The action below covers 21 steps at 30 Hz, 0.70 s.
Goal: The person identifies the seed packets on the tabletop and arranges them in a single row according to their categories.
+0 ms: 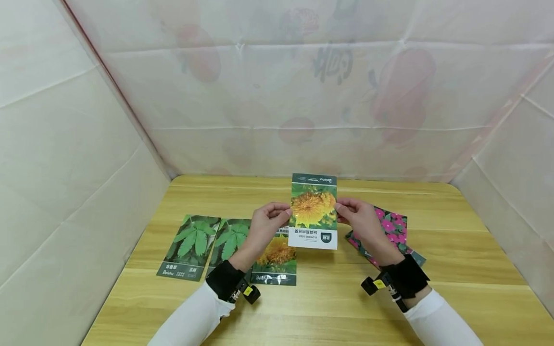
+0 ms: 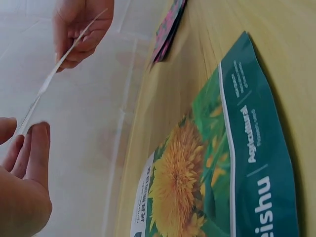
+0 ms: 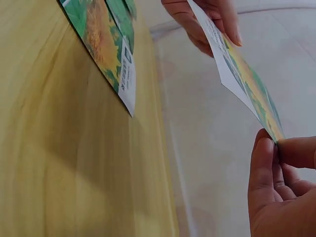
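Left hand point(image 1: 262, 228), right hand point(image 1: 362, 222) pinch opposite edges of yellow-flower packet point(image 1: 313, 206), raised above table point(image 1: 320, 302)

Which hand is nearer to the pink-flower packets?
Right. The right hand partly covers the pink-flower packets in the head view; the left hand is farther left, across the held yellow-flower packet.
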Tool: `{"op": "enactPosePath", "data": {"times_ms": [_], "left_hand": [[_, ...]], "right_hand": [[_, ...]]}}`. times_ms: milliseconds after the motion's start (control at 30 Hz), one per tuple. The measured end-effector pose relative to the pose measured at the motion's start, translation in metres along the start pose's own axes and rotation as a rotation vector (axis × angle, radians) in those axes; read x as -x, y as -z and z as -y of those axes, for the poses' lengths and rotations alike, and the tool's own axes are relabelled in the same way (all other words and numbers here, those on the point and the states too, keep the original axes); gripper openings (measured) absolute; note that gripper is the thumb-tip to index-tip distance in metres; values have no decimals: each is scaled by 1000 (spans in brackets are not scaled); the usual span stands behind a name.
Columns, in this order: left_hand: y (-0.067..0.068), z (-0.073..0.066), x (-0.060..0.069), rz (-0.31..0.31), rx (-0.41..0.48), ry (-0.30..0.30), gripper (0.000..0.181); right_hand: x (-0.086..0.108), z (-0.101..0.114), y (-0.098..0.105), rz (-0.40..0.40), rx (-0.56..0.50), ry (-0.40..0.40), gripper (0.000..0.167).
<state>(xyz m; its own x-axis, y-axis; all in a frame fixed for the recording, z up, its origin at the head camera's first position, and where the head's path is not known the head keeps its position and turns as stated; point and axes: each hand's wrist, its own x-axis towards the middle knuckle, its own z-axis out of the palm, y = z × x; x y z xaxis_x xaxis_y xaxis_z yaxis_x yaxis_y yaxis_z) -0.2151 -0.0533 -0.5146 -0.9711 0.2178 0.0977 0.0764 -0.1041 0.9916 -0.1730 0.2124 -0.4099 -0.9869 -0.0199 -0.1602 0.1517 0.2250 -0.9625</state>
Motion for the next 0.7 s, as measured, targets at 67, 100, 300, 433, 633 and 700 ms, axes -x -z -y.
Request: {"op": "enactPosePath", "data": {"times_ms": [67, 100, 300, 433, 633, 700], "left_hand": [[1, 3, -1, 4, 18, -33, 41], [2, 4, -1, 4, 32, -47, 39], [8, -3, 5, 1, 55, -106, 33], [13, -2, 5, -7, 18, -135, 34], [19, 7, 4, -29, 3, -137, 36], [20, 8, 4, -37, -2, -132, 33]], "right_hand": [[2, -4, 4, -1, 5, -24, 40], [3, -6, 6, -3, 11, -35, 41], [11, -22, 16, 20, 41, -96, 41], [15, -32, 20, 16, 87, -105, 39], [19, -47, 16, 20, 150, -106, 36], [20, -50, 13, 14, 168, -122, 35]]}}
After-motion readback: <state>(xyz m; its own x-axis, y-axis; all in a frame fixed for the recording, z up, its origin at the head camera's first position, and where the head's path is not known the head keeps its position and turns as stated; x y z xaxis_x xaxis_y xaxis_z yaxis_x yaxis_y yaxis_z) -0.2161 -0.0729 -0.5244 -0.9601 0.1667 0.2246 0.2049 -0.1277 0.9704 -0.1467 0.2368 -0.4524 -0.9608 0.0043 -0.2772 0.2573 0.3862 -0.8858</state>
